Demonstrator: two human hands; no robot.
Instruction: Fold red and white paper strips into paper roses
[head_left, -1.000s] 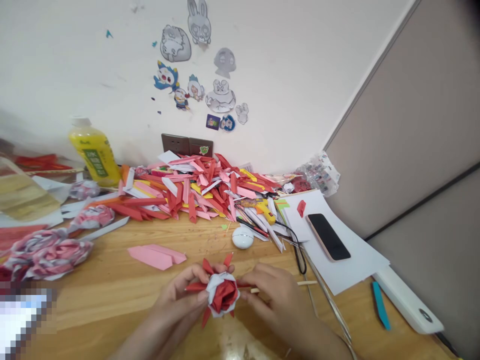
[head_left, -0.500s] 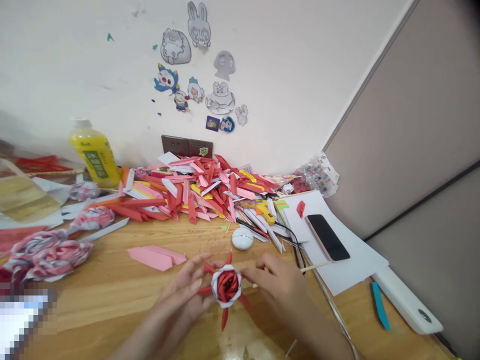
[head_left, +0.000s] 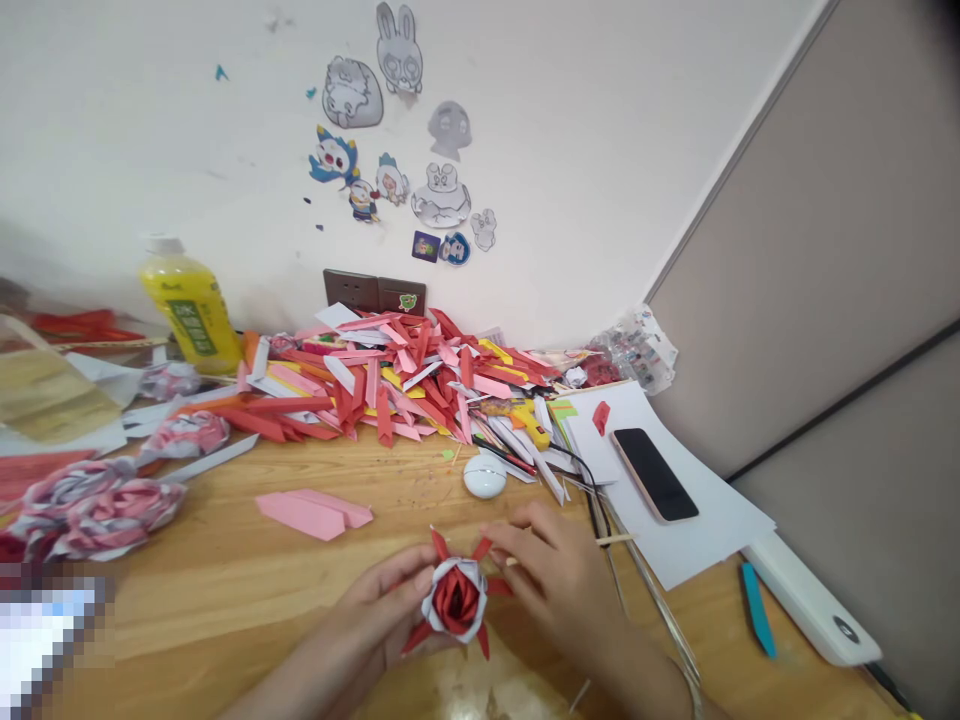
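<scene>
A folded paper flower (head_left: 456, 598) with a red centre, a white ring and several pointed red strips round it faces the camera near the bottom middle. My left hand (head_left: 394, 605) holds it from the left, the thumb at the white ring and the other fingers partly hidden behind. My right hand (head_left: 551, 570) is at its upper right, thumb and fingers closed by a red strip's tip. A thin wooden stick (head_left: 616, 540) sticks out on the far side of my right hand.
A heap of folded strips (head_left: 390, 375) lies along the wall, with a yellow glue gun (head_left: 531, 424) and a white egg-shaped object (head_left: 484, 478) near it. Pink strips (head_left: 311, 514) lie left; a phone (head_left: 655, 475) rests on white paper at right. A yellow bottle (head_left: 191, 310) stands back left.
The flower has turned, so its red strips point in other directions, and it sits slightly lower. My right hand's fingers have moved up to the strip at its upper right.
</scene>
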